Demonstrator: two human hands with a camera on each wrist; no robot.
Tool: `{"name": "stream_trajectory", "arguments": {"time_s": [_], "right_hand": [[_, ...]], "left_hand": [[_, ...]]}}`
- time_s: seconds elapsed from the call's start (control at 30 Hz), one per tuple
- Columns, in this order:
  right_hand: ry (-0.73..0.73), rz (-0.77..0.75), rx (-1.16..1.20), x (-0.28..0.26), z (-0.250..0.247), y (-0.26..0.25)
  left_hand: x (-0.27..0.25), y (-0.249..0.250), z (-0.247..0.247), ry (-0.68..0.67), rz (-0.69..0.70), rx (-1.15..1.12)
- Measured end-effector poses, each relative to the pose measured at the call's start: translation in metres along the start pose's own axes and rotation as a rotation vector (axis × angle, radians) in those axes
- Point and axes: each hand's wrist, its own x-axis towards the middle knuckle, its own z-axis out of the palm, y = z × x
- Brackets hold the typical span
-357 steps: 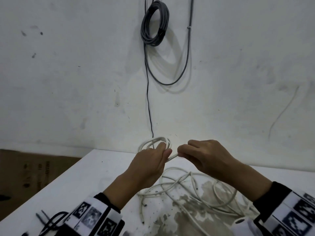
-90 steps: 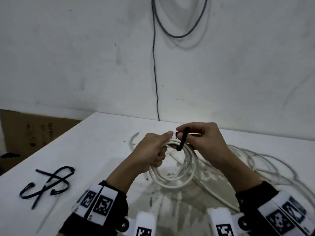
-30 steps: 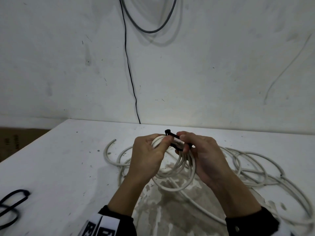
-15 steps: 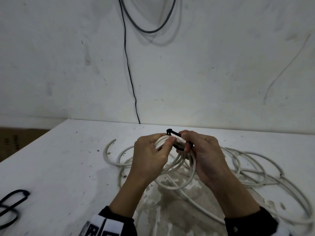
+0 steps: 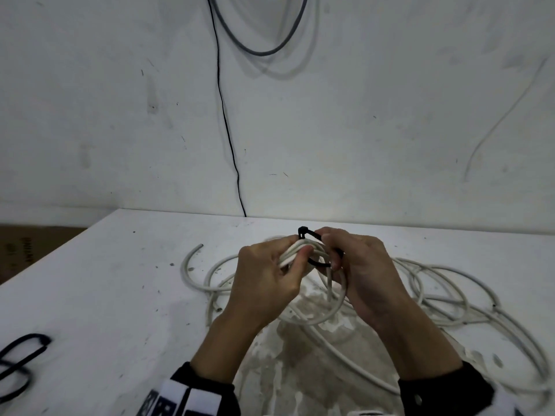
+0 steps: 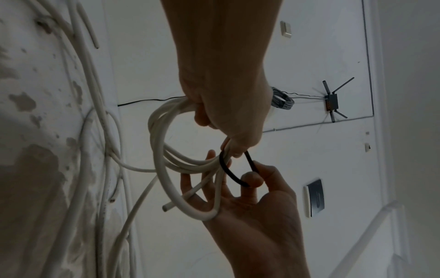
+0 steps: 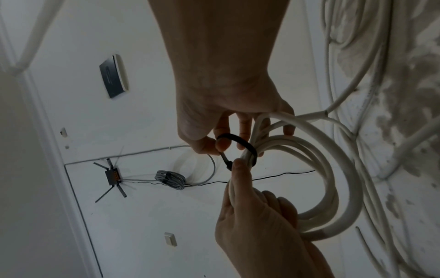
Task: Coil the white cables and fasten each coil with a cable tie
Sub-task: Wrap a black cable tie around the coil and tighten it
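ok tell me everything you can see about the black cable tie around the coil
The black cable tie is a thin, flexible, plastic-looking strap, looped loosely around the gathered strands of the white cable coil, held above the table. It is not yet pulled tight: an open loop stands off the bundle. The right hand pinches that loop between thumb and finger; the left hand grips the coil, its thumb pressing by the tie's small head.

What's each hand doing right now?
Left hand: closed, gripping the white cable coil.
Right hand: closed, pinching the black cable tie looped around that coil.
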Motion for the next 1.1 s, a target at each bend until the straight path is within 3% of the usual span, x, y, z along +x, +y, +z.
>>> {"name": "stream_trajectory", "arguments": {"time_s": [0.2,0.33,0.6,0.77,0.9,0.97,1.1], "right_hand": [[-0.027,0.001,-0.098,0.001,-0.005,0.000],[-0.037,0.073,-0.343,0.004,-0.011,0.001],[-0.085,0.298,0.011,0.004,-0.019,-0.010],[0.146,0.313,0.292,0.013,-0.028,-0.013],[0.291,0.241,0.443,0.016,-0.035,-0.017],[0.258,0.190,0.414,0.014,-0.032,-0.017],[0.013,0.206,0.323,0.007,-0.024,-0.025]], "left_hand": [[0.000,0.000,-0.002,-0.097,0.162,0.071],[-0.001,-0.005,-0.003,-0.149,0.069,-0.009],[0.002,0.004,-0.012,-0.369,0.027,-0.106],[0.003,0.013,-0.012,-0.416,0.061,-0.116],[0.003,0.021,-0.007,-0.389,-0.006,-0.219],[0.005,0.020,-0.007,-0.320,-0.037,-0.256],[0.009,0.018,-0.011,-0.236,-0.124,-0.329]]}}
